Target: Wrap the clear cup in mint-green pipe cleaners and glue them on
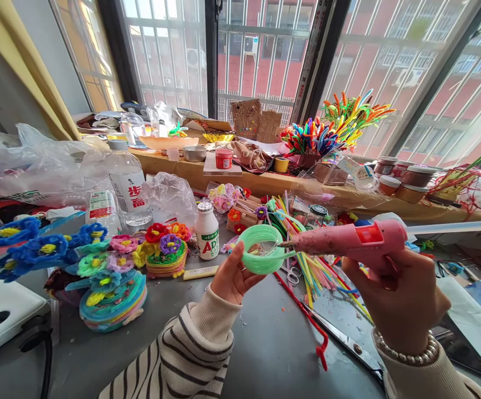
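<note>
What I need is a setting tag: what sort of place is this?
Probably a home craft bench: a glue gun in the right hand, pipe cleaners on the shelf, finished fuzzy flowers on the table.

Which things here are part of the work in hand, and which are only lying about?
In use: green ring in the left hand; pink glue gun in the right hand, nozzle at the ring.
Lying about: water bottle, small white bottle, scissors, stacked flower pieces, red pipe cleaner.

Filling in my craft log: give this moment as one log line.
left hand: holds green coiled disc | right hand: holds pink glue gun, nozzle at disc | nearby: pipe-cleaner flowers, small white bottle
</note>
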Motion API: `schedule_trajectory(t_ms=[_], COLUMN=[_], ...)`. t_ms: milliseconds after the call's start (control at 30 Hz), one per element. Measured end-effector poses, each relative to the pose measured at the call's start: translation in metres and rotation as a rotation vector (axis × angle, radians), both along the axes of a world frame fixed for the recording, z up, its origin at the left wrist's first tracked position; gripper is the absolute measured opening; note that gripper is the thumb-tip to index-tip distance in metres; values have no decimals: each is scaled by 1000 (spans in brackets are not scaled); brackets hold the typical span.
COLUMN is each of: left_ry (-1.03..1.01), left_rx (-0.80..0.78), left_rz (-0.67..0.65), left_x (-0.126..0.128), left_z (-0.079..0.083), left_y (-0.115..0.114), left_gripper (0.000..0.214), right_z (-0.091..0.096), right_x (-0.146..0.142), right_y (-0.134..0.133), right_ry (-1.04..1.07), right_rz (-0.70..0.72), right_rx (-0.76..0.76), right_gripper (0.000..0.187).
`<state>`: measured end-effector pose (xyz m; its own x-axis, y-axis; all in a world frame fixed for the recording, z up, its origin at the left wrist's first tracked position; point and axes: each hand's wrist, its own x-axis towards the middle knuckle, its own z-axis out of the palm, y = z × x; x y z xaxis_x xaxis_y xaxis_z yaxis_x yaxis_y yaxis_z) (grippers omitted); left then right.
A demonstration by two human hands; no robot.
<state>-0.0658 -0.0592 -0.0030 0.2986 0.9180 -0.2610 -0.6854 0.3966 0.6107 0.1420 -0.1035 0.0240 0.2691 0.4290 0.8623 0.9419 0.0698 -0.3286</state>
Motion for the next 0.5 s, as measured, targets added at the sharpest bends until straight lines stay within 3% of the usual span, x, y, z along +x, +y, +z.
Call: schedule_trajectory(t_ms=[233,500], left_ry=[10,-9], left_rx=[-2,-5], left_rz=[-29,6], left_x=[-2,0], left_z=[-3,0], left_y=[1,-1], left_gripper=[50,47], right_z=[0,0], right_x=[2,1], right_y=[0,0], right_ry=[-108,-88], right_rz=[-54,-60], right_rx=[37,24], right_gripper=[34,33])
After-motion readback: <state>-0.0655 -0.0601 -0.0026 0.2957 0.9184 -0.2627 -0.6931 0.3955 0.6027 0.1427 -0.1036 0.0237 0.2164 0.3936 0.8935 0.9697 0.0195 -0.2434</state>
